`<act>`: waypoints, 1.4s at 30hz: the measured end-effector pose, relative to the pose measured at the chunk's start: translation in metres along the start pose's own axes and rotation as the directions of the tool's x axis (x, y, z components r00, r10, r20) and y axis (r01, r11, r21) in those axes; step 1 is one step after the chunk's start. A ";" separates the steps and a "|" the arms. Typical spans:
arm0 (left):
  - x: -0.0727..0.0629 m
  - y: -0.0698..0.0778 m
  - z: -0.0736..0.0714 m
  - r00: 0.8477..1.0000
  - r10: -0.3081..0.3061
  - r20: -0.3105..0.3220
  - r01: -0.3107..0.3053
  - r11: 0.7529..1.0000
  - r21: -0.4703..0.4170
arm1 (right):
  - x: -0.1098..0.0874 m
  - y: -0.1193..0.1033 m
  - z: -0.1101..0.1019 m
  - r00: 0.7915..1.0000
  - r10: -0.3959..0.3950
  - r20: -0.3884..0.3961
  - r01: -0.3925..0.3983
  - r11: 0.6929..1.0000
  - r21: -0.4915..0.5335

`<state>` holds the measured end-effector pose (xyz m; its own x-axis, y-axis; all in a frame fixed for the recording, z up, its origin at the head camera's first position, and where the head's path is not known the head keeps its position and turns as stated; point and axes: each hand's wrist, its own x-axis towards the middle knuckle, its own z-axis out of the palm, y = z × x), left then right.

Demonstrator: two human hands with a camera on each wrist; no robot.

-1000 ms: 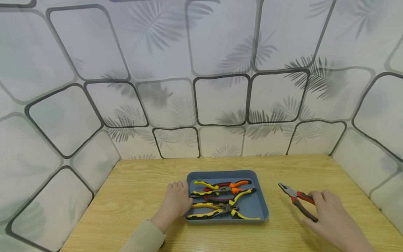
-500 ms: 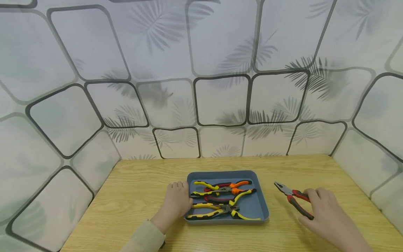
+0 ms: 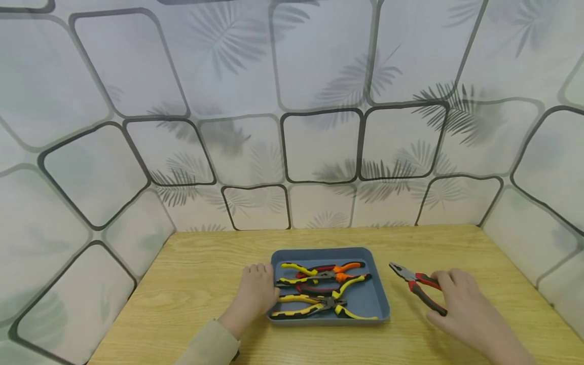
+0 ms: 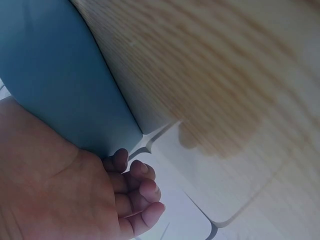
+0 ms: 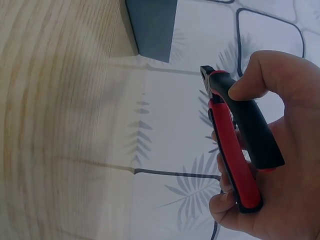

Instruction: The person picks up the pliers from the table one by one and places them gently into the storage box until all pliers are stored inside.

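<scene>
My left hand [image 3: 256,290] holds the left side of a blue-grey tray [image 3: 382,296]; the thumb lies at the rim, and the other fingers curl outside the wall [image 4: 55,65]. In the left wrist view the thumb is hidden. My right hand [image 3: 465,306] grips red-and-black combination pliers [image 3: 412,279] by the handles, right of the tray and apart from it. The right wrist view shows the thumb on one handle [image 5: 255,132] and the fingers behind the other. The pliers' head points toward the back left, handles spread.
Several pliers lie crossed in the tray, among them yellow-and-black pliers [image 3: 296,310] and orange-handled pliers [image 3: 349,266]. The tray stands on a wood-grain table [image 3: 201,274]. A patterned white cloth [image 3: 319,147] encloses the back and sides.
My right hand has moved left with the combination pliers, closer to the tray's right side. The left hand and the tray have stayed in place.
</scene>
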<state>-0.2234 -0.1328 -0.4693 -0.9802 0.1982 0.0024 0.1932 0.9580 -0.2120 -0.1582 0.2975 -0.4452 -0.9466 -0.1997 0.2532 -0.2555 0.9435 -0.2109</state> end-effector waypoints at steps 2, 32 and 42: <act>0.000 0.000 0.001 1.000 -0.001 0.009 0.001 1.000 -0.004 | 0.001 -0.001 0.000 1.000 -0.007 0.004 0.007 1.000 -0.004; 0.002 -0.001 0.003 1.000 0.003 0.003 -0.003 1.000 0.012 | 0.019 -0.020 0.007 0.995 -0.095 -0.017 0.095 0.996 -0.004; 0.001 0.000 0.002 1.000 0.001 0.005 -0.001 1.000 0.005 | 0.027 -0.028 0.011 0.993 -0.116 -0.027 0.115 0.992 -0.058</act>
<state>-0.2249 -0.1333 -0.4712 -0.9802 0.1978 -0.0026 0.1937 0.9567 -0.2172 -0.1784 0.2626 -0.4424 -0.9047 -0.3010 0.3015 -0.3506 0.9280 -0.1257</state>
